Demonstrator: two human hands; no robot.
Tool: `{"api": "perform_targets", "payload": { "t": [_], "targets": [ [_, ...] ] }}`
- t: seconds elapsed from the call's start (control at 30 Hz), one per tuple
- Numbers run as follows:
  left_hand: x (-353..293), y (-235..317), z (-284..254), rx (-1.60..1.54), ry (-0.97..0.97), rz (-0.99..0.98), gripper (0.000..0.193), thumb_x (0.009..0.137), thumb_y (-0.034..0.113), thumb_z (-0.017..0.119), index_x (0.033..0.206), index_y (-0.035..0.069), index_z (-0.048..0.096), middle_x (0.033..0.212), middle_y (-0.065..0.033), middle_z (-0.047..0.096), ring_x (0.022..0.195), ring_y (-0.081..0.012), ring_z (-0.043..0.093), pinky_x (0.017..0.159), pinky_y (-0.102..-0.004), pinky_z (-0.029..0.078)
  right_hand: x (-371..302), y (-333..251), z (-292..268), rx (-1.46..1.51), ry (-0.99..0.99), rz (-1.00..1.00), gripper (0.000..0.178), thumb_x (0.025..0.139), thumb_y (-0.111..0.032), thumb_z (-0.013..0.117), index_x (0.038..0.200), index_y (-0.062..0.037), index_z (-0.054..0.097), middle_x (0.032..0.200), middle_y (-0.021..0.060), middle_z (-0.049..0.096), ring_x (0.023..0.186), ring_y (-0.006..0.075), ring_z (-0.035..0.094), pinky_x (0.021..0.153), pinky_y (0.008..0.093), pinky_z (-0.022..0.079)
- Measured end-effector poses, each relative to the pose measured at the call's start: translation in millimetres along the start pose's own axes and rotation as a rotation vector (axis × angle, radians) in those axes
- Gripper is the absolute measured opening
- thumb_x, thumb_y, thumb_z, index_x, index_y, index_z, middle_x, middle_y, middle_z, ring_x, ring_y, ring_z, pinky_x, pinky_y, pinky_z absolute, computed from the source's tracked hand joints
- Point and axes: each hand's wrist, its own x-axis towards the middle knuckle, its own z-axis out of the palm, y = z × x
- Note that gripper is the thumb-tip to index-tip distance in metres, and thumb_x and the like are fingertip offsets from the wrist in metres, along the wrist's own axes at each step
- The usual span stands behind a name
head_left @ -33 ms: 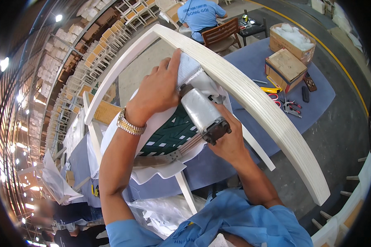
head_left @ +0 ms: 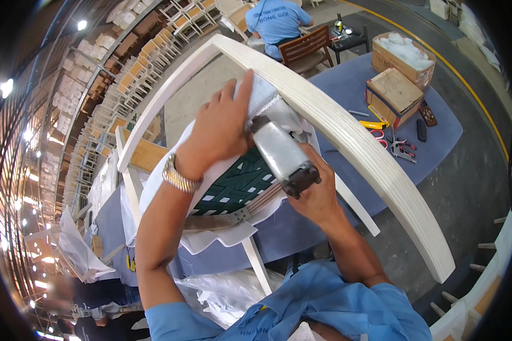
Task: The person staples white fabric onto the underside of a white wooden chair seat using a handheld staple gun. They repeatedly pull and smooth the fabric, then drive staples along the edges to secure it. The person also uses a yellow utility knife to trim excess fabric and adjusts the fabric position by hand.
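My left hand (head_left: 219, 128), a metal watch on its wrist, grips the white fabric (head_left: 261, 91) at the seat's far corner. Its fingers reach over the edge, and the thumb is mostly hidden beside the tool. My right hand (head_left: 316, 190) is closed around the staple gun (head_left: 280, 149), silver with black ends, whose handle is largely covered. The gun's nose points at the fabric next to my left thumb; whether it touches is unclear. Dark green woven webbing (head_left: 233, 190) shows across the seat's underside. The pale wooden chair frame (head_left: 347, 122) curves around both hands.
The chair lies on a blue-covered table (head_left: 347, 68). On its right are pliers (head_left: 403, 149), red-handled scissors (head_left: 378, 135), a yellow cutter (head_left: 373, 124) and a cardboard box (head_left: 401, 94). An open box of white stuffing (head_left: 404, 50) stands behind. Another person (head_left: 276, 23) sits beyond the table.
My left hand and the staple gun have shifted very slightly to the right. The chair and the things on the table have stayed where they were.
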Motion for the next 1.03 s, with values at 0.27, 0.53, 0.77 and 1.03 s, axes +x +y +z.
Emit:
{"api": "perform_targets", "payload": {
  "t": [0.27,0.53,0.77,1.03],
  "targets": [
    [3,-67,-57,-0.761,-0.147,0.135,0.078,0.097,0.055,0.057,0.157,0.010,0.035,0.163,-0.0149,0.031,0.151,-0.0324,0.028,0.122,-0.0499,0.022,13,18,9,0.049,0.193,-0.031,0.062,0.070,0.001,0.079,0.129,-0.0010,0.059,0.115,0.0189,0.068,0.105,0.0319,0.070,0.091,0.0356,0.054],
    [63,-154,53,-1.127,-0.492,-0.244,0.081,0.103,0.066,0.031,0.157,0.005,0.031,0.158,-0.0183,0.038,0.147,-0.0258,0.034,0.120,-0.0352,0.028,6,23,18,-0.152,0.203,-0.058,0.016,0.087,-0.003,0.071,0.101,0.0038,0.067,0.083,0.0129,0.067,0.071,0.0233,0.066,0.066,0.0352,0.053],
    [50,-92,6,-1.101,-0.493,-0.254,0.069,0.103,0.057,0.046,0.146,0.004,0.052,0.135,-0.0144,0.062,0.116,-0.0167,0.063,0.104,-0.0291,0.046,5,19,13,-0.102,0.186,0.020,0.031,0.081,-0.002,0.073,0.109,0.0052,0.065,0.105,0.0221,0.067,0.091,0.0378,0.070,0.080,0.0407,0.056],
    [23,-80,6,-0.489,-0.059,0.207,0.093,0.095,0.069,0.050,0.153,-0.002,0.034,0.148,-0.0281,0.047,0.139,-0.0390,0.043,0.119,-0.0416,0.030,13,27,33,-0.155,0.145,-0.134,0.021,0.096,-0.005,0.063,0.114,0.0038,0.069,0.090,0.0105,0.072,0.071,0.0144,0.067,0.064,0.0303,0.053]
  ]
}}
